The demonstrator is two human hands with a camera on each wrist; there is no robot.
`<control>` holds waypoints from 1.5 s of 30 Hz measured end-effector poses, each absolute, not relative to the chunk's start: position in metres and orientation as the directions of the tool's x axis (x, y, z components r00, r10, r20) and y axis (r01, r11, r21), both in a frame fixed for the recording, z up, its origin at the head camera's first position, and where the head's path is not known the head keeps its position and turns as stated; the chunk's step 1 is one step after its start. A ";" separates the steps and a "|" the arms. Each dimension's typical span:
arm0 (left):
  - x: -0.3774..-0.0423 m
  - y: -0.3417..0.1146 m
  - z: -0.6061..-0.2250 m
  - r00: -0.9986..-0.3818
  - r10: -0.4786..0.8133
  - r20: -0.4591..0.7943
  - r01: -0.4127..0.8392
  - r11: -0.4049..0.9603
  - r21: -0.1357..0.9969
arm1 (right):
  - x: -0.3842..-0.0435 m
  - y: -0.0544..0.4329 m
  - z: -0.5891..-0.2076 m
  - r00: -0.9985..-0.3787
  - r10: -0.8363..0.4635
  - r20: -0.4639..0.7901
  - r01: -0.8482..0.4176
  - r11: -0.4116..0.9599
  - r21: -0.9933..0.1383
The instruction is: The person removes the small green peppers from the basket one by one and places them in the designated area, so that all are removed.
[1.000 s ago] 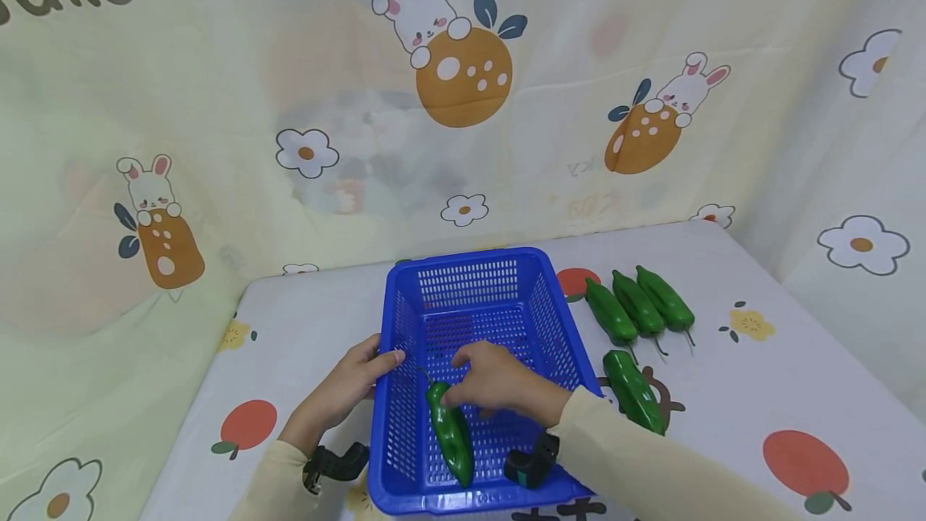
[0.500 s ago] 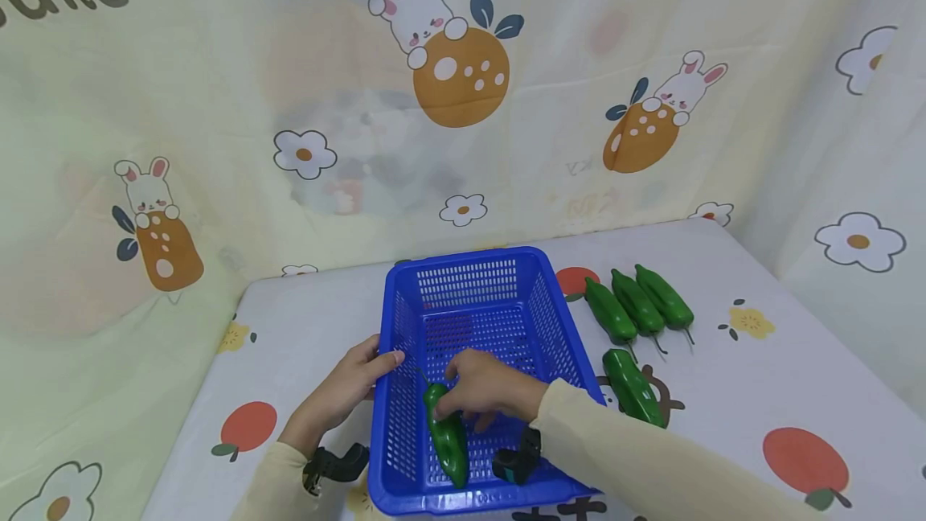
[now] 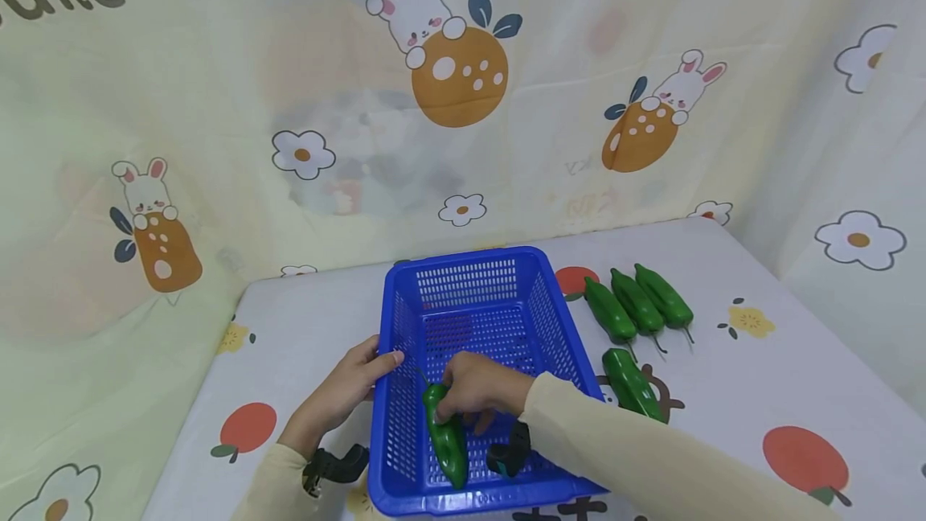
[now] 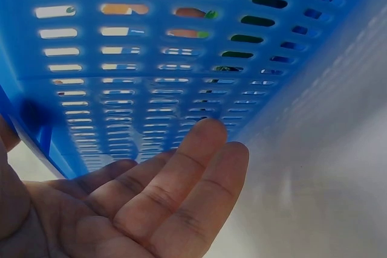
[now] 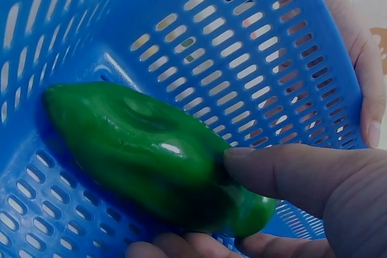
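A blue plastic basket [image 3: 477, 497] with slotted walls stands on the table. My left hand [image 3: 347, 384] grips its left side, thumb over the rim; in the left wrist view the fingers [image 4: 199, 185] lie along the slotted outer wall. Inside the basket, along its left part, lies a glossy green pepper [image 3: 450, 457] with its thin stem pointing away from me. My right hand [image 3: 481, 388] reaches in and holds this pepper near its stem end. The right wrist view has the thumb [image 5: 272, 167] on top of the pepper [image 5: 139, 149] and fingertips below it.
To the right of the basket, three green peppers [image 3: 637, 301] lie side by side on the patterned tablecloth [image 3: 731, 392]. Another green pepper [image 3: 631, 384] lies nearer, by the right sleeve. A printed curtain [image 3: 325, 63] hangs behind the table.
My right hand has moved slightly left and closer to me, taking hold of the pepper in the basket. That pepper has shifted a little left. My left hand stays on the rim.
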State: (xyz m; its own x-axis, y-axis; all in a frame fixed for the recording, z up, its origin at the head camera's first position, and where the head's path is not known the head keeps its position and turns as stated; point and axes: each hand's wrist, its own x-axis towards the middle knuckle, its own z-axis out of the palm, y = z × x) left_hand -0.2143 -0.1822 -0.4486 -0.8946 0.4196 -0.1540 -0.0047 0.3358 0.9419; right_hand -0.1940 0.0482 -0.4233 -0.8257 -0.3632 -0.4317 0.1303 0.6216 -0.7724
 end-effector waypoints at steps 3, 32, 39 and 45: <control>-0.215 -0.182 -0.451 -0.898 0.412 -0.157 -0.008 0.339 0.941 | -0.195 0.047 -0.424 -0.825 -0.359 -0.435 0.133 0.625 -0.769; -0.214 -0.183 -0.449 -0.895 0.423 -0.143 0.009 0.337 0.941 | -0.196 0.042 -0.424 -0.834 -0.369 -0.410 0.183 0.516 -0.837; -0.216 -0.183 -0.450 -0.889 0.435 -0.145 0.009 0.333 0.943 | -0.195 0.040 -0.424 -0.812 -0.389 -0.435 0.172 0.553 -0.815; -0.216 -0.184 -0.447 -0.881 0.451 -0.144 0.012 0.325 0.946 | -0.196 0.037 -0.426 -0.803 -0.397 -0.445 0.162 0.573 -0.803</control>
State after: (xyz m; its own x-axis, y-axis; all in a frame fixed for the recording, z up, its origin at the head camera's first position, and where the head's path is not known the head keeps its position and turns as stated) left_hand -0.2163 -0.1842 -0.4473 -0.8805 0.4514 -0.1445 0.0116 0.3252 0.9456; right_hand -0.1957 0.0365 -0.4262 -0.8027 -0.3969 -0.4452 0.1619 0.5733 -0.8032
